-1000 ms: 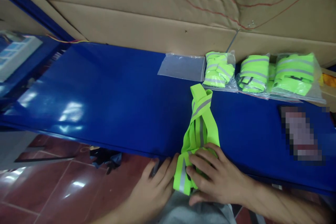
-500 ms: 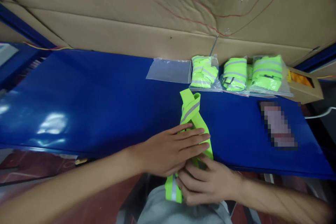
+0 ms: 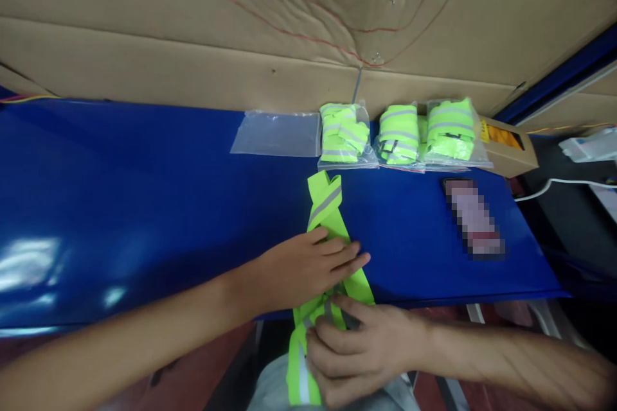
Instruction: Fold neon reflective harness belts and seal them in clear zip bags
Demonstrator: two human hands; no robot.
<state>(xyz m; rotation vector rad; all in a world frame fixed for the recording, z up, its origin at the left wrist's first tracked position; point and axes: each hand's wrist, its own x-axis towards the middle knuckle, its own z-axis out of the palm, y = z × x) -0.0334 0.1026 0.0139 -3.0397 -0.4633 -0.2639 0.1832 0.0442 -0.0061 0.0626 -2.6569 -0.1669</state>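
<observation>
A neon-green reflective strap bundle with grey stripes lies across the blue table, its lower end hanging over the front edge. My left hand lies flat on the strap's middle, fingers stretched out and pressing it down. My right hand is below the table edge, fingers curled and pinching the strap's hanging end.
At the back, against a cardboard wall, lie an empty clear bag and three bagged green strap bundles. A small cardboard box stands at the right, with a blurred flat object near it and a white cable.
The view has swung right. My left hand went from the hanging end up onto the strap on the table. My right hand slid down to the strap's hanging end.
</observation>
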